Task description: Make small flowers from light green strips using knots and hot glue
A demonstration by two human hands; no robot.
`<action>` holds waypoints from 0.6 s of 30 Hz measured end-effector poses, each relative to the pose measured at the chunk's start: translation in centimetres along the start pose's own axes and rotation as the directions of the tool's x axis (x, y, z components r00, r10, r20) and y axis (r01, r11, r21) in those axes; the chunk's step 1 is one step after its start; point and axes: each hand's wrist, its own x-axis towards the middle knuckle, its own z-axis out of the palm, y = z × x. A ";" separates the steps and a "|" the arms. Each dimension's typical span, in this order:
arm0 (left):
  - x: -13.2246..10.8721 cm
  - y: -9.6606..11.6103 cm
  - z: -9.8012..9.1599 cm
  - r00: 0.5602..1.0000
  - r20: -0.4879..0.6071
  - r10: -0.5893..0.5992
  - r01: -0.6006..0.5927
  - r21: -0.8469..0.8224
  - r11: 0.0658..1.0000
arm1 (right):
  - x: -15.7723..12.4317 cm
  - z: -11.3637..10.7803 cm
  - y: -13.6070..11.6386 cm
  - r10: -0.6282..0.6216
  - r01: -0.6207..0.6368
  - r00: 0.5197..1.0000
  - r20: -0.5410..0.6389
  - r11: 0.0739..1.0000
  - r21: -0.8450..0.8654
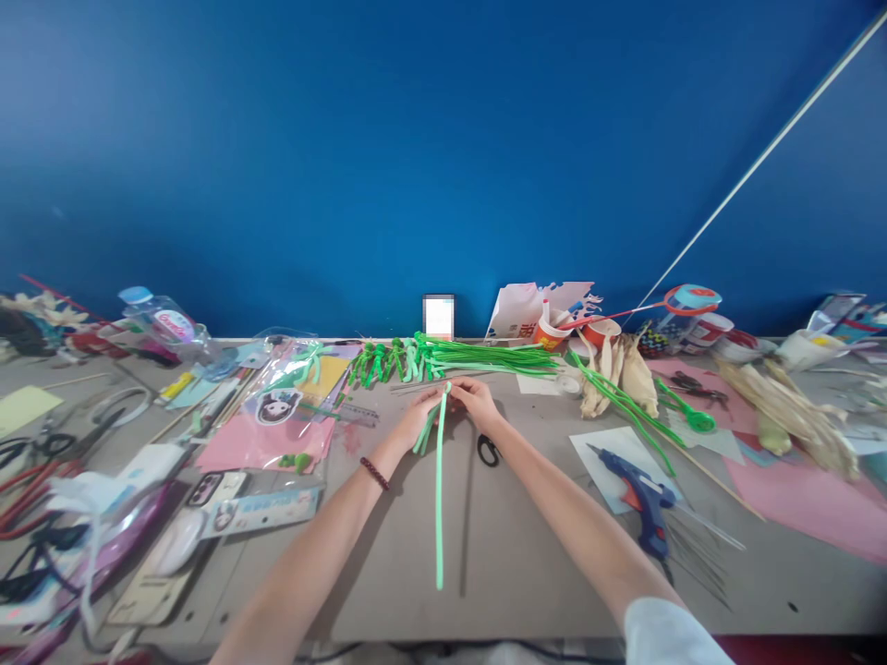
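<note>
Both my hands meet over the middle of the table, closed on light green pipe cleaners. One long pipe cleaner [439, 499] hangs from my fingertips toward the table's front edge. My left hand [418, 416] also has shorter bent green lengths [425, 436] below its fingers. With thumb and fingers pinched, my right hand [475, 399] grips the top of the long one, where it bends into a small loop. Just beyond lie a bundle of green pipe cleaners [485, 356] and several twisted green pieces [381, 360]. Black-handled scissors [488, 451] lie partly under my right wrist.
A blue glue gun [641, 499] rests to the right near thin sticks and cream gloves [796, 416]. On the left are a clear plastic bag [284, 369], pink paper [236, 443], a phone [166, 563] and a bottle [166, 319]. A blue wall [416, 166] bounds the back.
</note>
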 end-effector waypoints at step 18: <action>0.0 0.1 -0.3 0.984 0.138 0.116 -0.108 -0.069 0.992 | 0.2 -0.6 0.4 0.057 -0.061 0.994 0.093 0.997 0.038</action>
